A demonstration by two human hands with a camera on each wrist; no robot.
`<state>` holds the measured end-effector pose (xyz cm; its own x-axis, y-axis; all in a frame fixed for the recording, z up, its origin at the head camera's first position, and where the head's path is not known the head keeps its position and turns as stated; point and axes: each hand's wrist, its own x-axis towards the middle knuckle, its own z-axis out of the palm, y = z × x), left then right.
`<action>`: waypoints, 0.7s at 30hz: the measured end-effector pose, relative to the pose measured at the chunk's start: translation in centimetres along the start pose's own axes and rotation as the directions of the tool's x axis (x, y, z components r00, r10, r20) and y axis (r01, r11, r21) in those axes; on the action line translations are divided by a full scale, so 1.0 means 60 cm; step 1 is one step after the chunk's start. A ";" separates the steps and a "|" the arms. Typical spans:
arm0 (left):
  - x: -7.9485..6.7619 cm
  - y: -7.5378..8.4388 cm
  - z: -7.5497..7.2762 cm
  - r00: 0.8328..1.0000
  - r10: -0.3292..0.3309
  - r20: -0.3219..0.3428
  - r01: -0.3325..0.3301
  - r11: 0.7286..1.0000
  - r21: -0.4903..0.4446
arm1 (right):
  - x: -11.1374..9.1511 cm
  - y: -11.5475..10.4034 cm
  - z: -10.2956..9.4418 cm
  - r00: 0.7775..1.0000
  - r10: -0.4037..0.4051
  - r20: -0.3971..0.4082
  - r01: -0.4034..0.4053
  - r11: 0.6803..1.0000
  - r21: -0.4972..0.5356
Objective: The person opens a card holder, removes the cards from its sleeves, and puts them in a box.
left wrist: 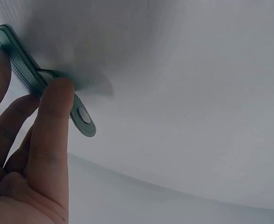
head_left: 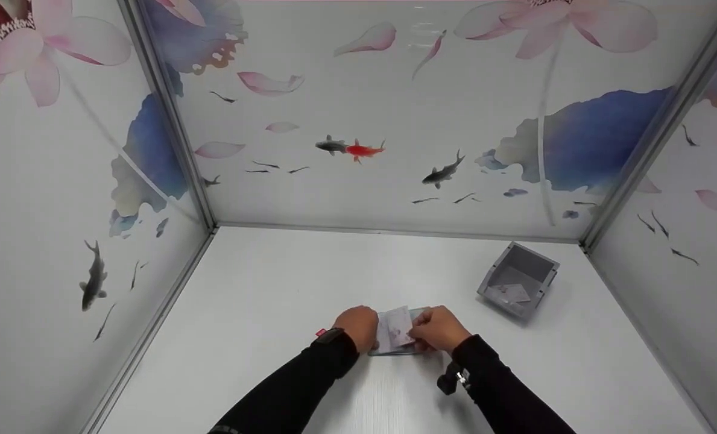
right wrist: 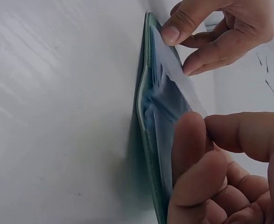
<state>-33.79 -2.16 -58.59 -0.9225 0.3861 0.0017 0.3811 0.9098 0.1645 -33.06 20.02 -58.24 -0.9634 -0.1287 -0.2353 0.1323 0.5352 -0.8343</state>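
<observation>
A green card holder (right wrist: 145,100) with clear plastic sleeves lies spread open on the white table. My left hand (head_left: 358,327) grips its left side; in the right wrist view the thumb (right wrist: 171,34) rests on a sleeve. The left wrist view shows its snap strap (left wrist: 84,115) sticking out past a finger. My right hand (head_left: 439,328) pinches the right edge of a pale card (head_left: 399,324) with a faint pinkish print, over the sleeves. How far the card sits inside a sleeve cannot be told.
A grey plastic bin (head_left: 533,265) stands at the back right, with clear-wrapped pale cards (head_left: 517,293) in it. White panels printed with lotus and fish enclose the table (head_left: 286,271) at the back and both sides.
</observation>
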 end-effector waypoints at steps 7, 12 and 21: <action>0.001 0.001 0.002 1.000 0.000 -0.005 0.000 1.000 0.024 | -0.004 0.005 -0.034 1.000 0.002 -0.027 0.001 0.994 0.109; 0.000 0.002 -0.002 1.000 0.013 -0.009 -0.013 1.000 0.012 | 0.001 0.019 -0.070 0.995 -0.001 -0.104 0.021 0.981 0.192; -0.003 -0.002 -0.006 0.999 0.033 -0.014 -0.033 0.999 -0.012 | -0.005 0.054 -0.181 0.956 0.094 -0.277 -0.003 0.950 0.311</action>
<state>-33.66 -2.38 -58.25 -0.9102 0.4136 0.0209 0.4106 0.8946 0.1766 -34.90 30.90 -55.47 -0.9735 0.1586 -0.1650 0.2012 0.2493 -0.9473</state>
